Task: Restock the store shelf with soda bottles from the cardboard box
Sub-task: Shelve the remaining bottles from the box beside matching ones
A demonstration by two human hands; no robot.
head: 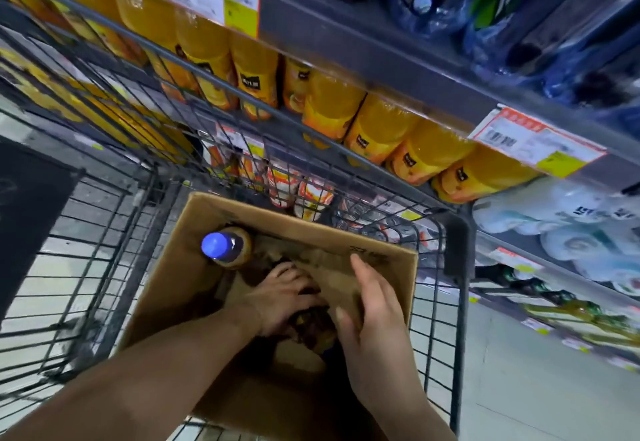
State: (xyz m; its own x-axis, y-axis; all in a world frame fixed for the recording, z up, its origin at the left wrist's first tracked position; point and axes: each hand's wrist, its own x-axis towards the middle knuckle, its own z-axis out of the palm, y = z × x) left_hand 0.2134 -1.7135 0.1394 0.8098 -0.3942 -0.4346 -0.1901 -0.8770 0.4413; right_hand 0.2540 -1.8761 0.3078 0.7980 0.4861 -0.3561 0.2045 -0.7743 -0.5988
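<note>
A: Cardboard box (162, 288) sits in a wire cart (104, 232); 1 blue-capped soda bottle (225, 246) stands upright in its far left corner.

B: The hands?

A: Both inside. Left hand (280, 298) curls over something dark and blurred; right hand (374, 316) lies flat, fingers together.

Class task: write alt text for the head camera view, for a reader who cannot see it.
Both bare hands, left hand and right hand, reach into an open cardboard box in a wire shopping cart. One blue-capped bottle stands upright inside; orange drink bottles line the shelf behind.
</note>
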